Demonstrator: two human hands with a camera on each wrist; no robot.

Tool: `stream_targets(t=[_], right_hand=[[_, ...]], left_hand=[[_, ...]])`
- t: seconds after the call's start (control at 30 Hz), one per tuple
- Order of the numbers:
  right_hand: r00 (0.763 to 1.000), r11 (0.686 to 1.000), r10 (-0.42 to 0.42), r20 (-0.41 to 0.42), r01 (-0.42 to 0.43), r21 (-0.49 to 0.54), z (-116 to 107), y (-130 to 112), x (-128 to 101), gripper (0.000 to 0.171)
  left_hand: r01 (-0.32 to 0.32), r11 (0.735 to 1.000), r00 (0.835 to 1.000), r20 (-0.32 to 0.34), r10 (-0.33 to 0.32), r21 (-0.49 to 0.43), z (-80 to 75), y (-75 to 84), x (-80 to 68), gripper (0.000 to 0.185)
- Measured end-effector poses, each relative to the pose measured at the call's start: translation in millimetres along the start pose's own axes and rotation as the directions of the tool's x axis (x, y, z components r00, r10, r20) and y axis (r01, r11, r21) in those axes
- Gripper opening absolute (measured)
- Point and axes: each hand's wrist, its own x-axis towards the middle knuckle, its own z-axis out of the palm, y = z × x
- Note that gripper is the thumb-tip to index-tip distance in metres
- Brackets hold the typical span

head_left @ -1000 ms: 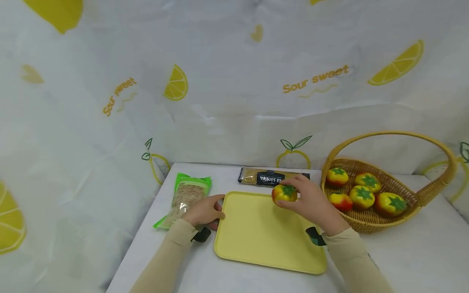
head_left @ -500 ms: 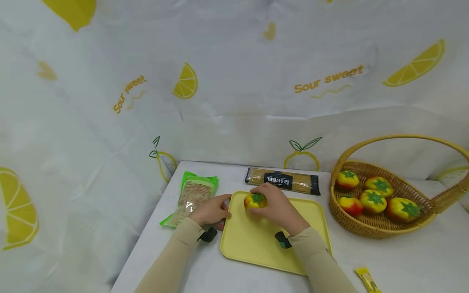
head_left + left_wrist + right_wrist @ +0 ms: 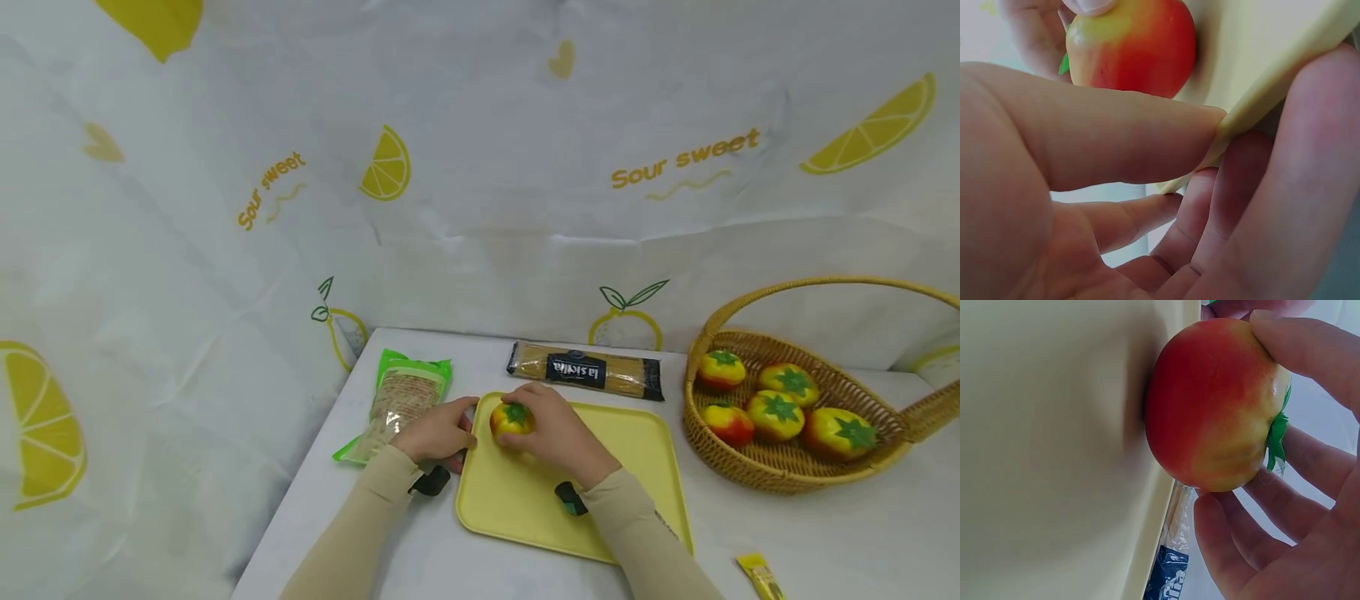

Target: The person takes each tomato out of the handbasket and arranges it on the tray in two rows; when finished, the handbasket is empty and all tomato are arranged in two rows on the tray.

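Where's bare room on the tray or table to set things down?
Free: most of the yellow tray right of the tomato held by the right hand; table in front of the basket. Crowded: tray's left edge, gripped by the left hand beside the green packet.

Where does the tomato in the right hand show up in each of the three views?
Head: the tomato sits at the far-left corner of the yellow tray, held by the right hand.
Left wrist: tomato at top centre, above the left hand gripping the tray edge.
Right wrist: tomato fills the centre, touching the tray.
Shared landmark: the yellow tray.
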Motion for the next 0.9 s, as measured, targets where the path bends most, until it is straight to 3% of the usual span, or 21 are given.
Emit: stream_targets(t=[0.9], right_hand=[[1.000, 1.000, -0.011, 0.010, 0.011, 0.003, -0.6, -7.9, -3.4, 0.063]], left_hand=[[0.006, 1.000, 1.000, -0.009, -0.005, 0.027, 2.0, 1.5, 0.8, 0.069]])
